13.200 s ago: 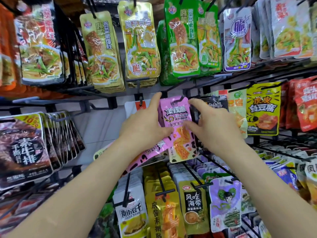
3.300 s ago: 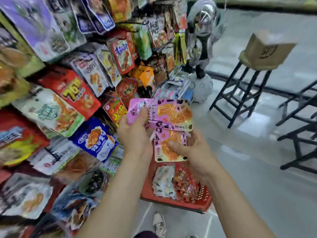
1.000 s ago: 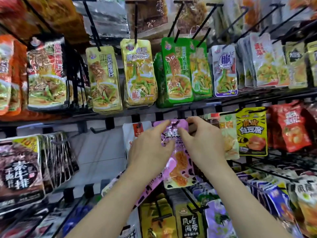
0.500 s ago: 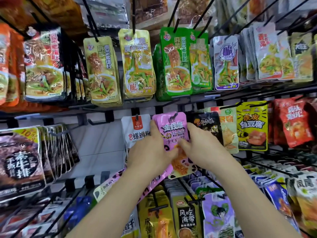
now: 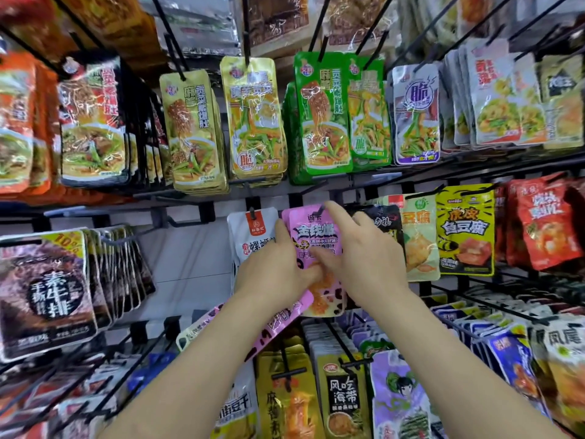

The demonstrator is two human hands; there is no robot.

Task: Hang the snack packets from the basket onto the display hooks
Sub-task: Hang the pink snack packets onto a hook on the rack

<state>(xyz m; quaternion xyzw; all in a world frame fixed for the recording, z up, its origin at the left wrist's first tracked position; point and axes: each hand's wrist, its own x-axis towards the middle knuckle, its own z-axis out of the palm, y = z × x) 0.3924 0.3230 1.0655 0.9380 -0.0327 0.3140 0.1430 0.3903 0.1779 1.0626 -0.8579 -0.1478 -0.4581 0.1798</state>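
Note:
A pink snack packet (image 5: 317, 233) hangs at the middle row's display hook (image 5: 322, 209), between a white packet (image 5: 253, 231) and a black one (image 5: 384, 221). My right hand (image 5: 368, 261) lies on its front, the index finger stretched up to its top edge by the hook and the thumb across its middle. My left hand (image 5: 273, 272) sits at the packet's left edge with its thumb up along it. That hand also grips a few spare pink packets (image 5: 218, 324), which stick out down and left under the wrist. The basket is out of view.
Rows of black wire hooks carry packets all round: yellow and green ones (image 5: 319, 112) above, yellow tofu packets (image 5: 463, 229) to the right, dark packets (image 5: 44, 293) to the left. An unloaded hook (image 5: 177, 223) stands out over bare white wall (image 5: 193, 267) at left. More packets hang below.
The pink packet has gone up against the hook and hangs flatter. My right index finger has stretched up to its top edge. My left hand has stayed at its left side.

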